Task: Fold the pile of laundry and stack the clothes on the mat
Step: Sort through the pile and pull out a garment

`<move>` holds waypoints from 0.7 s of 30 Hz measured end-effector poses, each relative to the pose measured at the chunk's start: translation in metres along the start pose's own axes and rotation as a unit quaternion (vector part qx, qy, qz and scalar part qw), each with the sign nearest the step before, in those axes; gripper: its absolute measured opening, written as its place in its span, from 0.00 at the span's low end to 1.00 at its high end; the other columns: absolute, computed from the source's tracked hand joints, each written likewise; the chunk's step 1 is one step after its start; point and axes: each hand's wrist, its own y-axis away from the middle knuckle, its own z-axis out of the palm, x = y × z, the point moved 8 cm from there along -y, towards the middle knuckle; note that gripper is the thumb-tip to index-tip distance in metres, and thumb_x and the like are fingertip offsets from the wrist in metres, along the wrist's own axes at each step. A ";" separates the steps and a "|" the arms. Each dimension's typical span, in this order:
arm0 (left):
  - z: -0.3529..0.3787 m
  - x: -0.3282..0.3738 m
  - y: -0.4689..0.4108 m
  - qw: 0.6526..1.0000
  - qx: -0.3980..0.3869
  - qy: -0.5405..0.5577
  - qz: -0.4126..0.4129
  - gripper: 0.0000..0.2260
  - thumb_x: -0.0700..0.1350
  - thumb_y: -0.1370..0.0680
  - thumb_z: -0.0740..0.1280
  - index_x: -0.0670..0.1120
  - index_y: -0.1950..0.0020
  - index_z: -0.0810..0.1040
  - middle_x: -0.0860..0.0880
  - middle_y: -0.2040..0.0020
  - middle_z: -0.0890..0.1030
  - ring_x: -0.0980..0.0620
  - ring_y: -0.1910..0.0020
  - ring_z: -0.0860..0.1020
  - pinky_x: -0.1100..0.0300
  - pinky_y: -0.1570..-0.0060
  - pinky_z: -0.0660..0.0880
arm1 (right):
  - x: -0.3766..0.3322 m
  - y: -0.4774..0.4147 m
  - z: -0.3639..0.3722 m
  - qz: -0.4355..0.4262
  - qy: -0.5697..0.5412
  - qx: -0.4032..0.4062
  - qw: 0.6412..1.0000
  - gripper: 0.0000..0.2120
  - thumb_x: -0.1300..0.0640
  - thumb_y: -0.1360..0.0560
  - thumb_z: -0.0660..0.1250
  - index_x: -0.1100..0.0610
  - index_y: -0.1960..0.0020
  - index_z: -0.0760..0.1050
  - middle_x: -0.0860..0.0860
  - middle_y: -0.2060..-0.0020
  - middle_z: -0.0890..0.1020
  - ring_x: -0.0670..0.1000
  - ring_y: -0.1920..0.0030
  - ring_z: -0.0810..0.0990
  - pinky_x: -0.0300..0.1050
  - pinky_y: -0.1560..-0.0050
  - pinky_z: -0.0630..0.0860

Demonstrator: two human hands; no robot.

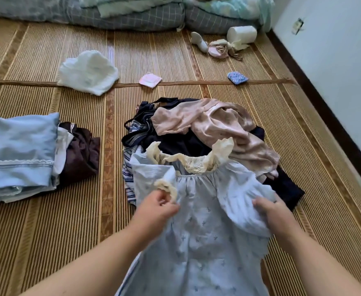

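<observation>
**Pale blue dress held at both sleeves over the laundry pile**

While the woven mat (47, 231) carries everything, its left edge holds a stack of folded clothes (19, 154), light blue on top, with a dark brown garment (81, 154) tucked against the stack's right side. Farther back, toward the mat's far left, a crumpled white cloth (88, 71) lies by the seam between mat panels, and a small pink packet (150, 80) sits just right of it. At the mat's middle, the left hand (157, 207) pinches the cream lace cuff of a pale blue dress (201, 231), fingers curled around the trim. That dress, printed with tiny bows and collared in cream lace, drapes from the near edge up onto the unfolded pile (196, 133), where a pinkish-beige garment (224, 129) lies over dark navy and striped pieces. The right hand (275, 214) grips the dress's other puffed sleeve, fingers bunching the fabric. Beyond, toward the far right corner, lie a small blue patterned cloth (237, 77), a tangle of pink and cream items (224, 49) and a white roll (242, 34) beside checked bedding (132, 18).
</observation>
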 end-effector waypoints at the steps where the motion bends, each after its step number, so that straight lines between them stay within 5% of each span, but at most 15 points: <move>1: 0.015 -0.003 -0.003 0.999 -0.036 -0.013 -0.001 0.04 0.44 0.24 0.71 0.51 0.52 0.77 0.55 0.41 0.79 0.56 0.46 0.79 0.65 0.56 0.76 | 0.002 0.002 0.006 0.002 0.040 -0.020 0.999 0.06 0.65 0.30 0.65 0.59 0.54 0.77 0.54 0.65 0.80 0.55 0.64 0.79 0.47 0.62 0.73; 4: 0.036 -0.017 -0.006 0.992 -0.105 -0.067 -0.008 0.08 0.44 0.24 0.71 0.57 0.48 0.80 0.54 0.26 0.63 0.56 0.30 0.67 0.74 0.54 0.68 | 0.003 0.004 0.004 -0.003 0.187 -0.012 0.982 0.04 0.61 0.35 0.65 0.57 0.66 0.69 0.53 0.71 0.71 0.53 0.68 0.69 0.47 0.65 0.64; 10: 0.002 -0.045 -0.008 0.992 -0.040 -0.113 -0.040 0.12 0.46 0.23 0.69 0.59 0.42 0.77 0.47 0.22 0.61 0.52 0.24 0.59 0.55 0.27 0.59 | -0.025 0.022 -0.038 -0.094 0.503 0.177 0.841 0.15 0.51 0.27 0.59 0.56 0.70 0.69 0.51 0.73 0.74 0.52 0.70 0.70 0.51 0.54 0.70; 12: -0.010 -0.050 -0.009 0.991 -0.025 -0.125 -0.044 0.14 0.46 0.22 0.68 0.58 0.38 0.77 0.47 0.22 0.61 0.52 0.23 0.57 0.53 0.27 0.57 | -0.027 0.027 -0.033 -0.060 0.485 0.148 0.860 0.14 0.49 0.25 0.59 0.57 0.65 0.69 0.54 0.69 0.74 0.54 0.68 0.72 0.47 0.65 0.67; 15: -0.024 -0.055 -0.012 0.990 -0.010 -0.129 -0.048 0.16 0.46 0.21 0.67 0.56 0.33 0.75 0.47 0.24 0.65 0.50 0.26 0.64 0.52 0.31 0.63 | -0.025 0.032 0.006 -0.016 0.416 0.046 0.908 0.13 0.47 0.26 0.61 0.57 0.60 0.69 0.53 0.63 0.74 0.51 0.64 0.73 0.46 0.68 0.62; 18: -0.030 -0.055 -0.013 0.993 0.005 -0.109 -0.042 0.15 0.45 0.21 0.66 0.55 0.35 0.75 0.50 0.32 0.74 0.54 0.41 0.74 0.58 0.44 0.68 | -0.019 0.048 0.085 0.037 0.208 -0.138 0.968 0.16 0.41 0.24 0.64 0.51 0.45 0.70 0.49 0.54 0.76 0.49 0.64 0.80 0.41 0.69 0.69; 21: -0.036 -0.058 -0.012 0.994 0.022 -0.102 -0.042 0.14 0.45 0.21 0.66 0.56 0.36 0.76 0.52 0.35 0.76 0.54 0.40 0.73 0.58 0.44 0.67 | -0.002 0.057 0.153 0.133 0.028 -0.305 0.943 0.28 0.43 0.21 0.62 0.40 0.27 0.51 0.54 0.35 0.71 0.57 0.59 0.86 0.40 0.70 0.77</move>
